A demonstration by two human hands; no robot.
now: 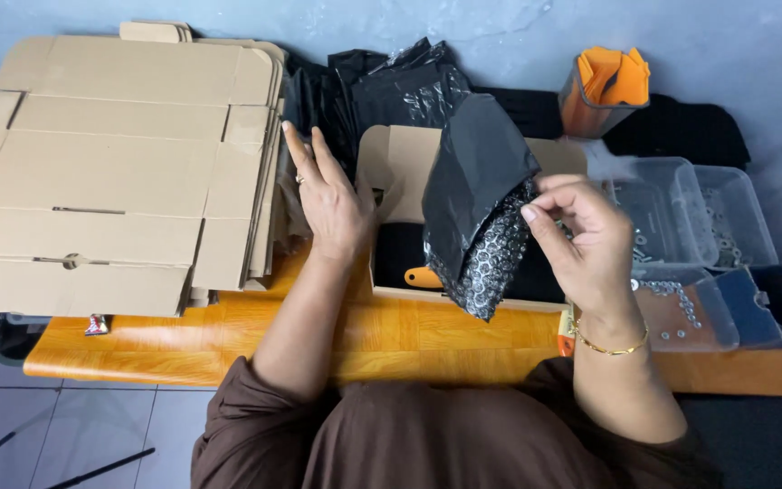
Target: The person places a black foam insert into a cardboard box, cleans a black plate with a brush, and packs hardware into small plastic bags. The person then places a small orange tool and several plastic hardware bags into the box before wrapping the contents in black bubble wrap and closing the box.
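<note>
The right hand (590,240) pinches the upper edge of a black bubble-wrap pouch (481,213) between thumb and fingertips, holding it tilted over the open cardboard box (391,163). The left hand (328,195) rests flat on that box's left wall, fingers straight and pressed together. With so light a pinch, the pouch could slip and drop beside the box, or knock the clear tub of washers (681,308) to the box's right

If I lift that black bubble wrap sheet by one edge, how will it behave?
The black bubble wrap sheet is probably floppy: it droops in folds from the right hand. Likely light, since fingertips alone hold it. Its glossy surface may be slightly slippery.
</note>
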